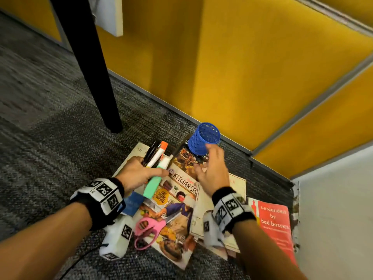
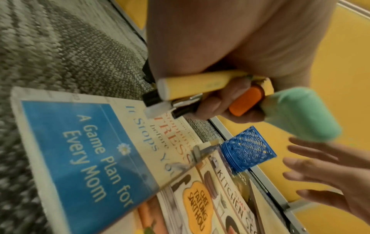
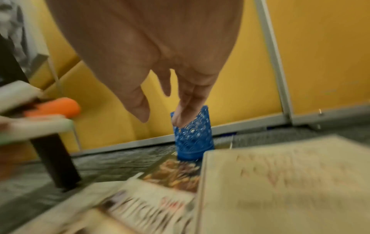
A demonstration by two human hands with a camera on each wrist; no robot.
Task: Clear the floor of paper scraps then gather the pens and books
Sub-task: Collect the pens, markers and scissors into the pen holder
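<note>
My left hand [image 1: 137, 170] grips a bundle of pens and markers [image 1: 156, 158]: black pens, an orange-capped marker, a thick green one. In the left wrist view the bundle of pens and markers [image 2: 210, 93] also shows a yellow highlighter. A blue mesh pen cup [image 1: 205, 138] stands on a book near the yellow wall. My right hand [image 1: 212, 168] hovers open just in front of the blue mesh pen cup [image 3: 193, 134], fingers straight and apart from it. Several books lie on the carpet, among them a kitchen cookbook [image 1: 171, 211], a blue-cover book [image 2: 80, 158] and a red book [image 1: 274, 221].
Pink scissors [image 1: 149, 229] lie on the cookbook. A black table leg [image 1: 96, 73] stands on the grey carpet to the left. Yellow partition panels [image 1: 242, 67] with a metal base rail run behind the cup. A white wall [image 1: 333, 209] is at the right.
</note>
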